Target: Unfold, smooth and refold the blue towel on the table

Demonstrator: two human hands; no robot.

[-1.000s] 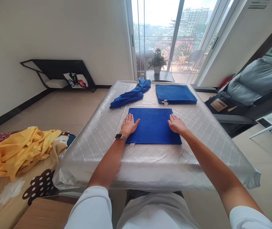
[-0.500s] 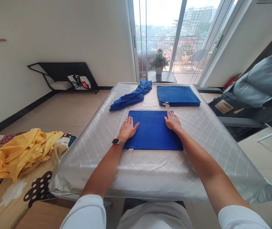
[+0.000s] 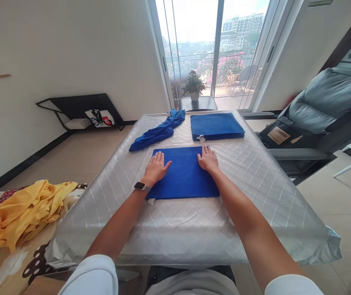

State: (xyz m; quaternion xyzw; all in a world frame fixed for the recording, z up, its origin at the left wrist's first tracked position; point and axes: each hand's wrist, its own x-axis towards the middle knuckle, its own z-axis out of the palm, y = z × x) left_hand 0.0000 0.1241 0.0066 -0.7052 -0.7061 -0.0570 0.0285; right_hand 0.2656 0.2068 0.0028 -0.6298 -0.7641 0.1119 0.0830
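Note:
A flat blue cloth (image 3: 183, 176) lies spread in a rectangle before me, a small white tag poking out at its near left corner. On its left edge my left hand (image 3: 156, 167) rests palm down, fingers stretched out and thumb apart. My right hand (image 3: 208, 158) lies flat on the far right part of the same cloth. Neither hand grips anything. Behind it, a neat stack of folded blue cloths (image 3: 217, 125) sits to the right, and a crumpled blue cloth (image 3: 160, 130) stretches diagonally to the left.
A silver quilted cover (image 3: 274, 196) drapes over the table. Yellow fabric (image 3: 24, 215) is heaped on a patterned surface at left. A grey padded armchair (image 3: 313, 110) stands at right. Beyond the table, a potted plant (image 3: 194, 84) sits on a chair by the glass door.
The whole view has shifted, so the table and cloths appear further left and slightly lower. Both hands stay flat on the blue cloth, with little visible change in their places on it.

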